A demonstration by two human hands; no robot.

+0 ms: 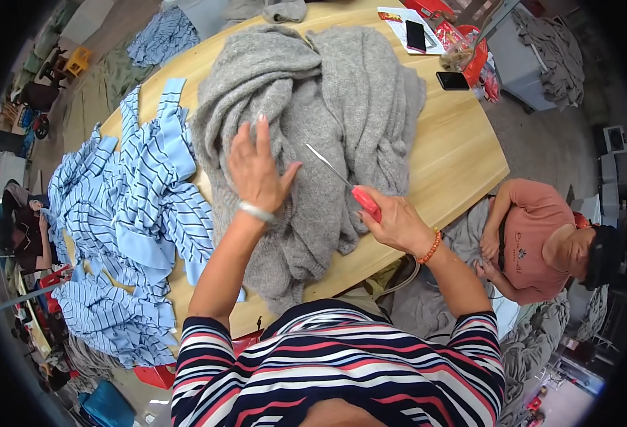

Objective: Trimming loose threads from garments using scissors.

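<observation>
A grey knitted garment [313,128] lies heaped and folded on the wooden table in front of me. My left hand [258,167] rests flat on its left part, fingers spread and thumb out to the side. In my right hand [396,222] I hold a pair of scissors [367,201] by the red handle. Their slim metal blades look closed and point up and left, over the middle of the grey knit. Whether the tip touches the fabric, I cannot tell.
Light blue striped garments [128,192] are piled along the left of the wooden table [463,142]. Two phones, one a black phone [453,80], lie at the far right near red packets. Beyond the right edge, a person [537,238] sits handling grey fabric.
</observation>
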